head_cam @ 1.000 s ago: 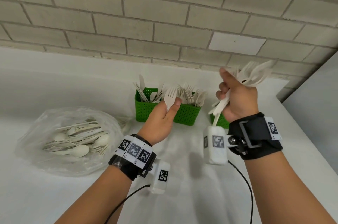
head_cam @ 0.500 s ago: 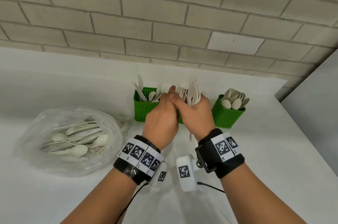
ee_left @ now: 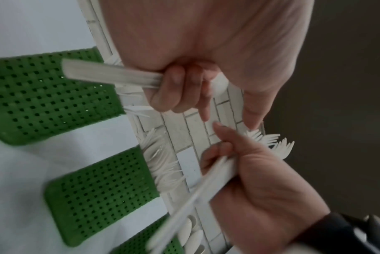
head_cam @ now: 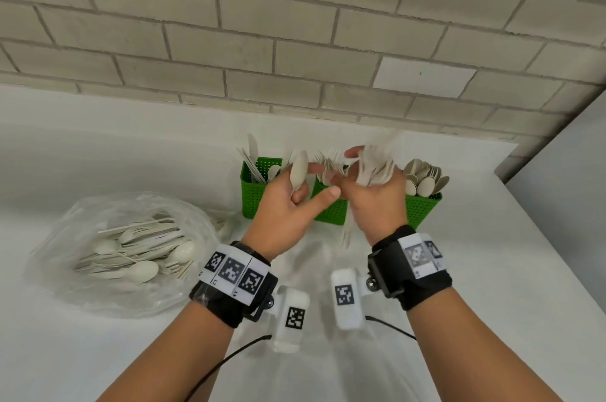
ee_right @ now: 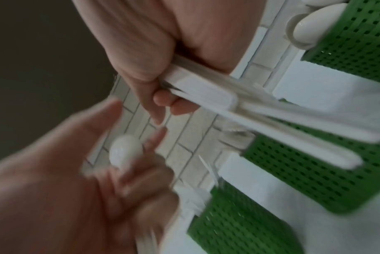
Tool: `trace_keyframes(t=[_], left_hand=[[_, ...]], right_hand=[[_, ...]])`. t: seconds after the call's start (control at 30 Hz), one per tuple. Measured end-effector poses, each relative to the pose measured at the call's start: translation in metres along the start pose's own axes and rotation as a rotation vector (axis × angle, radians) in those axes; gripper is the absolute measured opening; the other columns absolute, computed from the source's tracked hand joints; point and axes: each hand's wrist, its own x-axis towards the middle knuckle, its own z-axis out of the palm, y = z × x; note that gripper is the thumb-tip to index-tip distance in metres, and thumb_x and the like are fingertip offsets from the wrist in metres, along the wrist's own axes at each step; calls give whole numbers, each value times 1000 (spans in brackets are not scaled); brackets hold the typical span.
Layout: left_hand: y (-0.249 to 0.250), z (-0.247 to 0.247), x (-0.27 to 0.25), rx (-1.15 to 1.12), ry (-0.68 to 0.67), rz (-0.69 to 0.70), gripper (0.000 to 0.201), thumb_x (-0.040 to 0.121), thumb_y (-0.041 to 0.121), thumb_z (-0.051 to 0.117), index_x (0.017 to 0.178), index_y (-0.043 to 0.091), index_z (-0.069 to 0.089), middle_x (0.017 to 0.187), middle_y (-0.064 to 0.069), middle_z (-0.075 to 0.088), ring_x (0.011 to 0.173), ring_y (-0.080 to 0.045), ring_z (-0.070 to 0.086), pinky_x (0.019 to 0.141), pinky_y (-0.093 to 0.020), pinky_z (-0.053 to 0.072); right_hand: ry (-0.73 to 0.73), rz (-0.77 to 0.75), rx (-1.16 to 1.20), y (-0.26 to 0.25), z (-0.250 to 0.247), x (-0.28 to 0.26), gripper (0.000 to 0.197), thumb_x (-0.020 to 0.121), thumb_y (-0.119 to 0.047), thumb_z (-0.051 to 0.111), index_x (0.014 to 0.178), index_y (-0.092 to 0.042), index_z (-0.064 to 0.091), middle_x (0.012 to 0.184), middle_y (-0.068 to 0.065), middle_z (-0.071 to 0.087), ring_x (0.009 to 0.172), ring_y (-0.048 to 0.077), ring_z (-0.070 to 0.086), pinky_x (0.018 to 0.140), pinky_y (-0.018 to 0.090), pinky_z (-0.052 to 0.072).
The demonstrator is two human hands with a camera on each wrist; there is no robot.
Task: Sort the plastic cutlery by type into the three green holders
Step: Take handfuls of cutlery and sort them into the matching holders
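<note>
Holding one spoon (head_cam: 299,172) upright in my left hand (head_cam: 288,205) while my right hand (head_cam: 377,201) grips a mixed bundle (head_cam: 373,169), I judge the spoon holder (head_cam: 423,208), right of the middle holder (head_cam: 331,211), lies nearer my right.
</note>
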Motion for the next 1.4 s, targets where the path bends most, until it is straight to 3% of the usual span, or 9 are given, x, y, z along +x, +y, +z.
trace_keyframes(t=[0.33,0.5,0.6,0.73,0.83,0.93,1.13,1.27,1.4], left_hand=[[-13,9,-11,113,-258,-173,27,84,10,75,82,28,56,54,24,52,57,8,50,64,-7,38],[-19,10,-9,176,-183,-178,60,64,45,86,111,17,62,102,8,72,97,-6,67,90,-36,55],[-26,8,-8,221,-142,-212,58,59,51,81,101,16,63,93,4,72,87,-12,69,82,-40,57],[-20,4,-7,193,-148,-209,31,75,13,81,79,22,52,54,13,47,49,-4,41,54,-25,38],[9,5,8,184,-178,-92,33,78,17,81,78,29,51,56,17,53,53,0,47,59,-17,41],[42,6,34,192,-197,-12,41,79,41,78,112,26,59,89,13,68,83,-3,65,80,-23,54],[67,-5,87,146,-16,48,17,97,21,59,110,13,67,78,14,57,60,8,51,62,-8,40],[58,-1,105,137,10,50,22,102,15,47,104,13,69,83,2,58,55,4,48,60,-14,40],[47,11,114,142,-104,54,25,103,19,46,118,11,65,112,1,65,89,6,57,79,-7,43]], right_hand=[[-173,229,19,69,16,-37,34,90,13,44,65,-8,51,55,-4,55,52,8,54,53,19,46],[-329,165,-292,77,14,-40,20,88,-8,52,83,-23,65,77,-4,64,76,16,59,73,32,50],[-539,126,-717,78,6,-36,32,83,-27,59,111,-14,68,104,9,70,96,24,63,86,35,52],[-614,182,-865,63,-5,-25,32,82,-35,71,105,-12,70,94,11,70,87,26,65,76,38,54],[-570,88,-794,41,-9,-10,12,85,-27,67,93,-18,68,87,2,70,80,20,65,69,31,51],[-401,35,-712,11,-13,19,8,88,-20,64,80,-22,64,73,-7,65,64,11,63,58,23,47],[54,-18,-265,-28,-31,74,12,81,-28,78,83,-17,72,83,0,75,69,19,72,61,38,61],[80,19,-316,-8,-32,99,17,77,-29,82,80,-15,73,82,4,75,68,23,72,64,47,60],[-78,182,-544,30,-25,110,49,64,-49,84,91,-10,70,85,0,73,73,14,70,57,22,54]])
